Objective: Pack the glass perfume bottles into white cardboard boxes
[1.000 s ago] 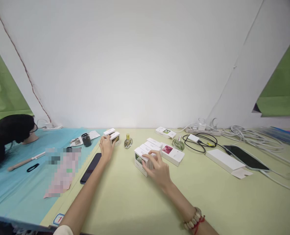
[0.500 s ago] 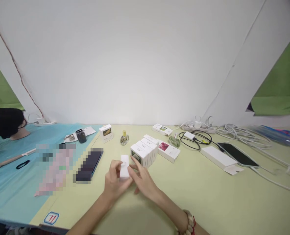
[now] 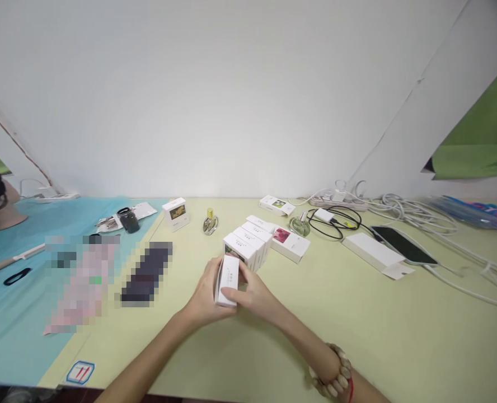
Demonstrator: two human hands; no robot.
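Between my two hands is a small white box [image 3: 230, 274], its printed narrow side facing up. My left hand [image 3: 209, 299] is closed around the left side of the box and under its near end. On the other side, my right hand [image 3: 254, 291] grips it, the thumb lying across its top. Just beyond my fingers, a row of similar white boxes [image 3: 246, 242] stands on the table. To the right of that row lies a box with a red picture [image 3: 289, 243]. A glass perfume bottle with a gold cap [image 3: 210, 223] stands behind, to the left.
A white box [image 3: 175, 215] and a blurred-out phone [image 3: 148, 274] are to the left. Rightward lie a green glass bottle [image 3: 300, 225], an opened white box [image 3: 374, 254], a dark-screened phone [image 3: 403, 245] and tangled white cables [image 3: 416, 212]. A blue cloth [image 3: 17, 336] covers the left side.
The white box has moved slightly right in my hands and turned, so printing now shows on top. My right hand has closed on it. The camera view has shifted a little.
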